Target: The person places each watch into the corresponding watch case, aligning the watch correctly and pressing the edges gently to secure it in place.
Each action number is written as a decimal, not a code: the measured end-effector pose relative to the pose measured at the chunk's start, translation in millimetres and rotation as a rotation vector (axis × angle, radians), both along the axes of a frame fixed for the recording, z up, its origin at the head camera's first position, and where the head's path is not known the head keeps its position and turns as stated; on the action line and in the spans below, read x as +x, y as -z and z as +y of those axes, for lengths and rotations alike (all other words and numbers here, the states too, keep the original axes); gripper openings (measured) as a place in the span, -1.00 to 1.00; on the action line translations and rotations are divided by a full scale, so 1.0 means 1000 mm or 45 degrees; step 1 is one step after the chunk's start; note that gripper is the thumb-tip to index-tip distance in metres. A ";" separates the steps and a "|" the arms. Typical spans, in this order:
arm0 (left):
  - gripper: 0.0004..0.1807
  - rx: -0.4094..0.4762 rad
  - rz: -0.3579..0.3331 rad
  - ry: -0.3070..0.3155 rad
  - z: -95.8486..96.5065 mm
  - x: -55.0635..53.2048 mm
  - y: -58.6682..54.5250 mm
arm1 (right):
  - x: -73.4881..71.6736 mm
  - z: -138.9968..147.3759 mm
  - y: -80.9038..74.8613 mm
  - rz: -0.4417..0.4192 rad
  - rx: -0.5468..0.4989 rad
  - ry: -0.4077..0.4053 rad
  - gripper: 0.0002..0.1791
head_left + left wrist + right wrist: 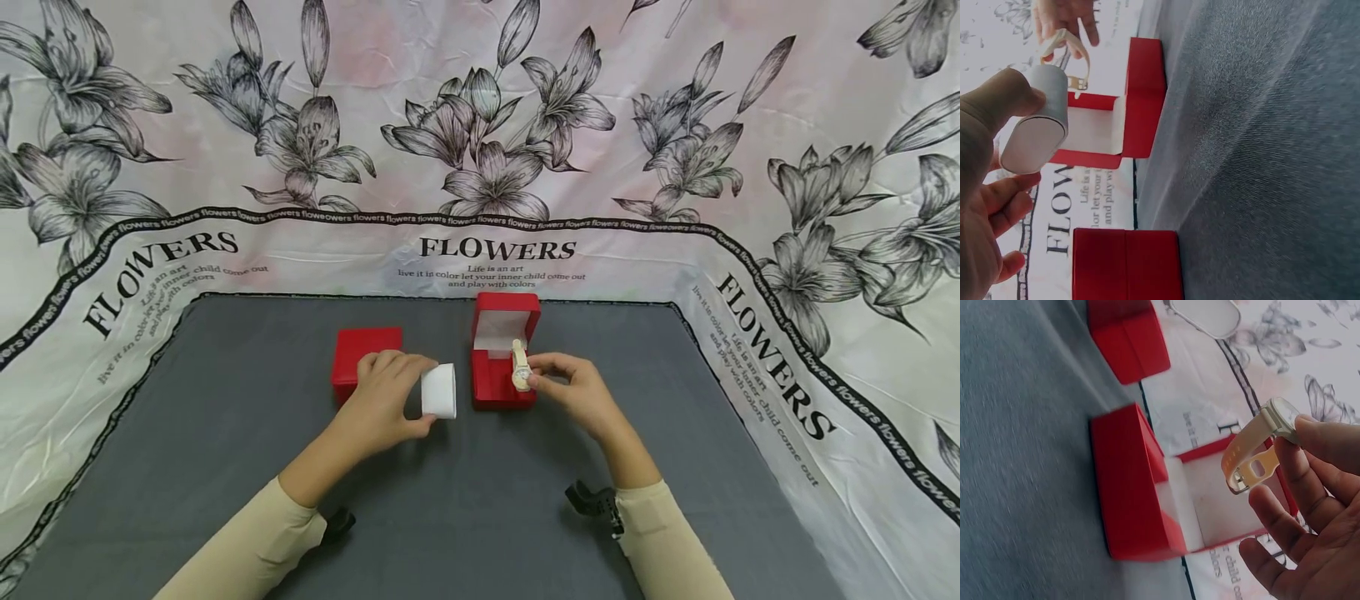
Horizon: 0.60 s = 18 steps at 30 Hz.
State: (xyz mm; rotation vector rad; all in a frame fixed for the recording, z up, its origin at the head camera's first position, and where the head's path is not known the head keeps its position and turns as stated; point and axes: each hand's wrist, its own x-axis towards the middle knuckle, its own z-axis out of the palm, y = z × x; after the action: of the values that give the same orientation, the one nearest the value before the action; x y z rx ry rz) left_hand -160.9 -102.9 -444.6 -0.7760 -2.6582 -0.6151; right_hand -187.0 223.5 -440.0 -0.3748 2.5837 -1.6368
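Observation:
My left hand (386, 396) pinches a white watch cushion (438, 391) between thumb and fingers, above the cloth and left of the open red box. In the left wrist view the cushion (1038, 122) shows a flat, rounded end. My right hand (573, 387) pinches a cream wristwatch (521, 367) by its case, over the front right of that box. Its strap (1244, 450) hangs in a loop, buckled, in the right wrist view. The open red box (504, 395) stands with its lid raised, showing a white lid lining and a red inside.
A second red box (367, 342), closed, stands behind my left hand, which partly hides it. Both boxes sit on a dark grey cloth (465, 517) bordered by white fabric with printed flowers and lettering. Black wrist mounts (596, 500) show near both sleeves.

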 end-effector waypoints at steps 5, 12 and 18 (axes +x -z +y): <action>-0.20 0.001 0.000 -0.019 -0.008 0.012 0.000 | 0.006 -0.014 0.000 -0.025 -0.023 -0.052 -0.67; -0.17 0.013 -0.026 -0.030 -0.007 0.019 0.004 | 0.013 -0.029 0.000 -0.062 -0.069 -0.122 -0.64; -0.11 0.040 -0.044 -0.057 -0.003 0.020 0.009 | 0.019 -0.041 0.001 -0.095 -0.136 -0.179 -0.63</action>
State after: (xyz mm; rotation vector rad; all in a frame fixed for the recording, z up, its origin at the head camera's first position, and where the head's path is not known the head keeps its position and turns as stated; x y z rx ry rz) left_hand -141.0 -105.9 -453.8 -0.7008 -2.6824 -0.6631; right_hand -167.7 182.3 -441.3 -0.4804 2.3654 -1.7097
